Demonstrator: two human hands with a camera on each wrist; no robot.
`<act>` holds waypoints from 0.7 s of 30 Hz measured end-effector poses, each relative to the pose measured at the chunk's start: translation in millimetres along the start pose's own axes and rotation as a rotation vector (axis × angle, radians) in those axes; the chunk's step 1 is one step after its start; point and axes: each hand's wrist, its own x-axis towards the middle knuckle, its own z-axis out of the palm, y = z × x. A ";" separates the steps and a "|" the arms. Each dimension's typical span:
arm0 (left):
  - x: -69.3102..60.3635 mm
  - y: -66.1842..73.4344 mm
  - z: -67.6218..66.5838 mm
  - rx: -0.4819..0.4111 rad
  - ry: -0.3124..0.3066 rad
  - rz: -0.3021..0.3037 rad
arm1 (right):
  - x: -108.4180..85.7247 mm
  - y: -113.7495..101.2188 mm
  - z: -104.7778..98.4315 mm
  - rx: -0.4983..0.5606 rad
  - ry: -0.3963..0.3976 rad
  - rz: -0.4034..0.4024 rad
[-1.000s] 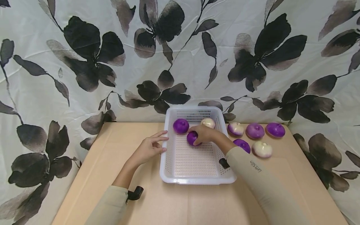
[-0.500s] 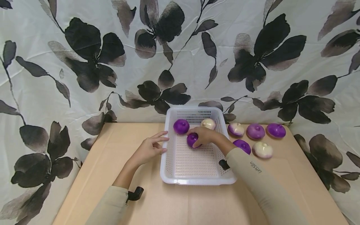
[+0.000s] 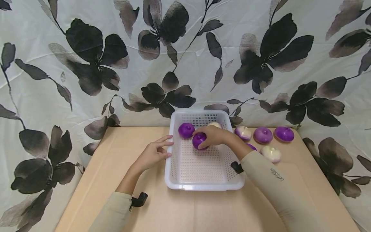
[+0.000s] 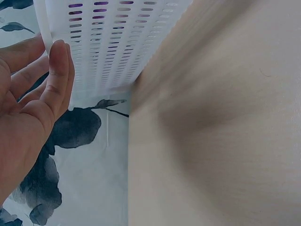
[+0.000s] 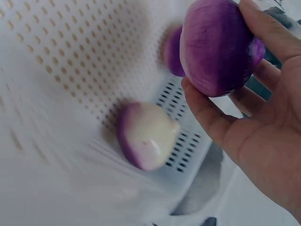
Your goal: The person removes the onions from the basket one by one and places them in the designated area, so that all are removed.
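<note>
A white perforated plastic basket (image 3: 203,175) stands on the table. My right hand (image 3: 213,135) grips a purple turnip (image 3: 199,141) over the basket, its thumb and fingers curled round the sides. In the right wrist view this turnip (image 5: 216,47) looks raised above the basket floor. Inside the basket sit another purple turnip (image 3: 186,130) and a white-and-purple turnip (image 5: 148,134), which my right hand mostly hides in the head view. My left hand (image 3: 153,153) touches the basket's left side and rim with mostly straight fingers.
To the right of the basket, several purple and white turnips (image 3: 263,135) lie on the wooden table (image 3: 185,209). One of them (image 3: 251,147) is largely covered by the right forearm. A floral cloth (image 3: 203,64) hangs behind the table.
My right hand and the turnip it grips have shifted slightly up in the head view, and the right forearm has moved right. The left hand stays at the basket's side.
</note>
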 end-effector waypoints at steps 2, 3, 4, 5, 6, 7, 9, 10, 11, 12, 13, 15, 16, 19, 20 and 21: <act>-0.5 0.6 -0.3 -0.001 0.000 0.000 | -6.6 -3.9 -6.0 -0.005 0.023 -0.007; -0.4 0.5 -0.4 0.000 0.000 -0.001 | -9.3 -4.9 -8.7 0.002 0.034 -0.011; -0.5 0.3 -0.6 0.000 0.001 -0.002 | -12.3 -5.9 -11.7 0.003 0.045 -0.015; -0.6 0.1 -0.8 0.001 0.000 -0.001 | -15.4 -6.4 -14.6 0.011 0.057 -0.022; -0.5 -0.4 -0.9 0.002 -0.001 -0.001 | -18.3 -6.6 -17.4 0.015 0.069 -0.029; -0.3 -0.6 -0.8 0.003 -0.001 -0.002 | -21.3 -6.9 -20.2 0.023 0.079 -0.035; 0.0 -1.5 -0.7 0.005 -0.001 -0.002 | -28.3 -6.9 -25.8 0.041 0.103 -0.041; -0.1 -1.9 -0.7 0.005 -0.002 -0.001 | -32.3 -6.5 -28.5 0.055 0.116 -0.036; -0.1 -2.2 -0.6 0.005 -0.002 0.000 | -35.9 -5.3 -30.5 0.077 0.131 -0.034; -0.1 -2.6 -0.5 0.005 -0.002 0.002 | -40.3 -4.2 -32.5 0.105 0.145 -0.027; -0.2 -3.1 -0.4 0.004 -0.003 0.003 | -44.7 -2.5 -33.9 0.136 0.158 -0.019; -0.3 -4.2 -0.4 0.005 -0.003 0.008 | -54.2 2.0 -36.7 0.170 0.191 -0.003; -0.5 -4.6 -0.4 0.004 -0.003 0.010 | -59.0 5.4 -38.1 0.179 0.206 0.004; -1.7 -5.5 -0.3 -0.001 -0.005 0.015 | -74.9 16.0 -41.5 0.154 0.250 0.012; -2.0 -5.4 -0.3 0.000 -0.006 0.014 | -80.7 19.7 -42.6 0.142 0.264 0.020; -2.3 -5.1 -0.3 -0.001 -0.007 0.013 | -86.8 23.5 -43.2 0.156 0.273 0.032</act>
